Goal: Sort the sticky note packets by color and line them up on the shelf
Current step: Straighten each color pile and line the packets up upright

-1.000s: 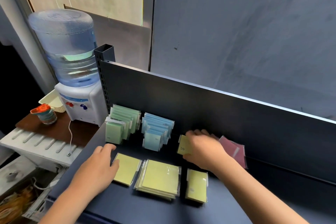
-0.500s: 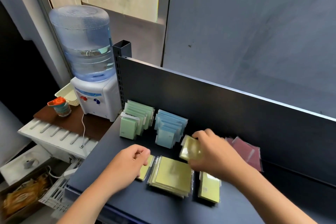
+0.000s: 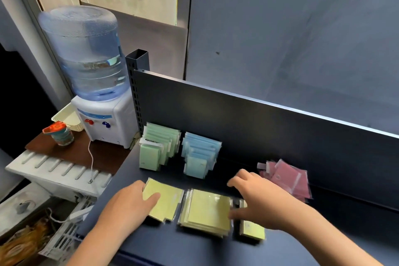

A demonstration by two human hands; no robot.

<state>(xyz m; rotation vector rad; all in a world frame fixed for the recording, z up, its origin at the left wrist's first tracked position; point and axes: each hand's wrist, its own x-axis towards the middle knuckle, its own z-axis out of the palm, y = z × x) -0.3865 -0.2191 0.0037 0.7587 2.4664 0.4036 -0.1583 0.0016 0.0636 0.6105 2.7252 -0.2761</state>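
**Yellow packets handled at the shelf's front edge**

Near the front edge of the shelf [image 3: 323, 244], the left hand [image 3: 127, 205] is laid flat on the left yellow packet [image 3: 167, 201], fingers spread over its left half; nothing is pinched, the palm is only pressed down. The right hand [image 3: 259, 203] is spread open between the middle yellow stack [image 3: 207, 211] and the small yellow packet [image 3: 252, 231]; its thumb is set at the stack's right edge and its palm covers the upper part of the small packet. Whether anything is gripped under that palm cannot be told; the hand is blurred.

The three yellow lots are laid flat in a row along the front edge, left to right, just apart from one another.

Behind them, toward the back panel [image 3: 259, 127], the green packets [image 3: 159, 149] are stood upright in a file at the shelf's left end, with the blue packets [image 3: 199, 155] filed just beside them on the right. The pink packets [image 3: 287, 177] are heaped loosely near the back panel, right of the right hand and apart from the blue file.

Off the shelf's left end, a water dispenser [image 3: 101, 97] is seen on a side table [image 3: 64, 155].
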